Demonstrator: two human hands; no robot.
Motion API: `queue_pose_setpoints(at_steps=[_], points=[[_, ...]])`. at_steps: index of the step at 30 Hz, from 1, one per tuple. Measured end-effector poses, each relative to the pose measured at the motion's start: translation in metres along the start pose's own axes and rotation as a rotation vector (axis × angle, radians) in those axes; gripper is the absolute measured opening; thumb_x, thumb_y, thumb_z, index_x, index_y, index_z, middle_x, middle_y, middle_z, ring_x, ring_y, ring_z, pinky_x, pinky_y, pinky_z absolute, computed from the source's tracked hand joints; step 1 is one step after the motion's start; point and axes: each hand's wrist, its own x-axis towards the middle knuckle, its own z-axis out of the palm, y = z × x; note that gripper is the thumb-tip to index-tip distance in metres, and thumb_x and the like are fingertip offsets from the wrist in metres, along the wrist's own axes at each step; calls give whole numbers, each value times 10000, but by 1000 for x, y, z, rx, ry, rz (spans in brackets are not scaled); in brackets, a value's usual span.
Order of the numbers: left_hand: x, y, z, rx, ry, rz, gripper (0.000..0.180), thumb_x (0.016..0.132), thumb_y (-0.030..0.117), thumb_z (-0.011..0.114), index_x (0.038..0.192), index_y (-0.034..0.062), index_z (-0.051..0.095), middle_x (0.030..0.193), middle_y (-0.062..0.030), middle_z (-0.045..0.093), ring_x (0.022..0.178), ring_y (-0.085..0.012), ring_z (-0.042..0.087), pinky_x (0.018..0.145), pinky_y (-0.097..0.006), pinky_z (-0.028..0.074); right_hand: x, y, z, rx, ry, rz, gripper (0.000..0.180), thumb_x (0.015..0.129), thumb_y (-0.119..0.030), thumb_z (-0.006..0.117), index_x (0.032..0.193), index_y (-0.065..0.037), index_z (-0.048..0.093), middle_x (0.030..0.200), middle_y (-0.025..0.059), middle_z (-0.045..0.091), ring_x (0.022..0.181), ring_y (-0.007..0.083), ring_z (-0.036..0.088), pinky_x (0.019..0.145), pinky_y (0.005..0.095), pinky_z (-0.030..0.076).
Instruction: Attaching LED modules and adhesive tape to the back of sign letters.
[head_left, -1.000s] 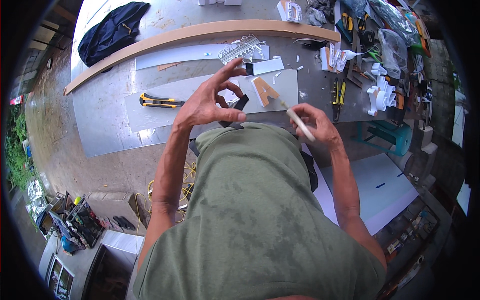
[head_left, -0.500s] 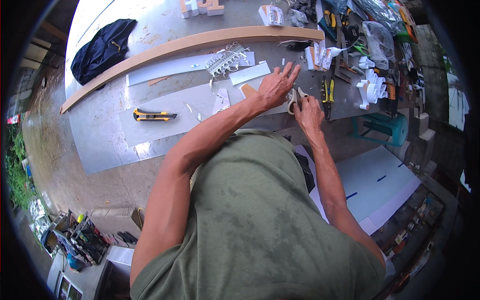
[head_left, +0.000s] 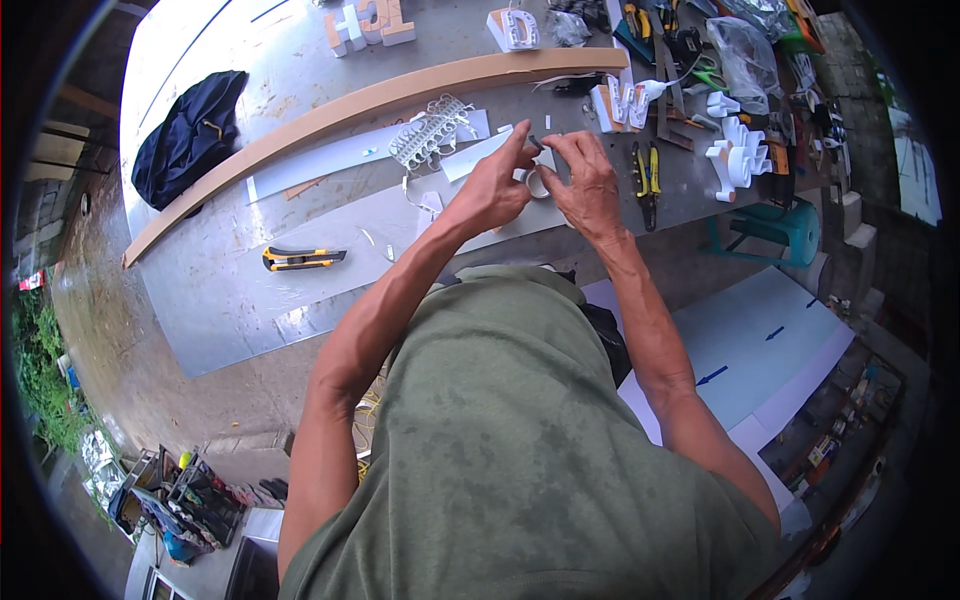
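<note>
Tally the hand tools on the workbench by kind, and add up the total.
Yellow-and-black utility knife: 1
Yellow-handled pliers: 1
Green-handled scissors: 1
Total: 3 that can be told apart; the tool pile at the far right is too cluttered to count.

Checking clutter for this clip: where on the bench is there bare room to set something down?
Bare bench lies left of and below the yellow knife, and between the dark cloth and the curved wooden strip. It is crowded at the right end around the pliers, white letters and both hands.
</note>
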Motion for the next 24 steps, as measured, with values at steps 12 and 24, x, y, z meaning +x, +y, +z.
queue_pose_setpoints(at_steps=[12, 24], points=[[-36, -7, -24, 432, 67, 126, 892, 748, -74, 491, 1570, 57, 170, 1260, -257, 650, 1059, -473, 639, 889, -473, 523, 14, -12, 20, -121, -127, -385, 103, 803, -117, 725, 871, -81, 656, 890, 44, 598, 883, 239, 601, 740, 381, 480], [-71, -30, -114, 844, 264, 18, 379, 792, -11, 685, 1154, 98, 714, 1016, -123, 724, 818, -254, 701, 770, -382, 555, -3, -28, 19, 921, -310, 516, 158, 945, -159, 698, 996, -10, 682, 780, 21, 670, 701, 77, 612, 600, 250, 478]])
